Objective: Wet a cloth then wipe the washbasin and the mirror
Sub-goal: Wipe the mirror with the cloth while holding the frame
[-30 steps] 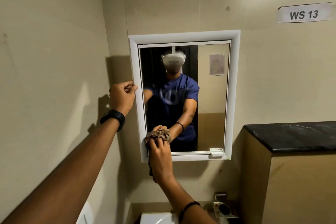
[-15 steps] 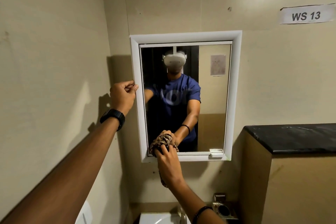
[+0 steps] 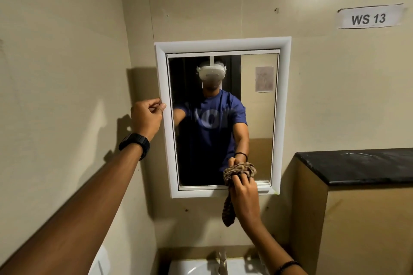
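Observation:
A white-framed mirror (image 3: 283, 105) hangs on the beige wall ahead. My right hand (image 3: 244, 198) presses a bunched brown patterned cloth (image 3: 239, 172) against the glass near its lower right corner; a tail of the cloth hangs below the frame. My left hand (image 3: 146, 118), with a black watch on the wrist, is closed, its fingertips pinching the left edge of the mirror frame. Below, at the bottom edge of the view, the white washbasin (image 3: 196, 267) shows with a metal tap (image 3: 222, 261).
A black stone counter (image 3: 357, 165) on a beige cabinet juts out at right, level with the mirror's bottom. A paper label reading WS 13 (image 3: 368, 18) is stuck high on the wall. The left wall stands close beside my left arm.
My right hand has slid the cloth to the right along the bottom of the mirror, from the lower left corner toward the lower right. My left hand stays on the frame.

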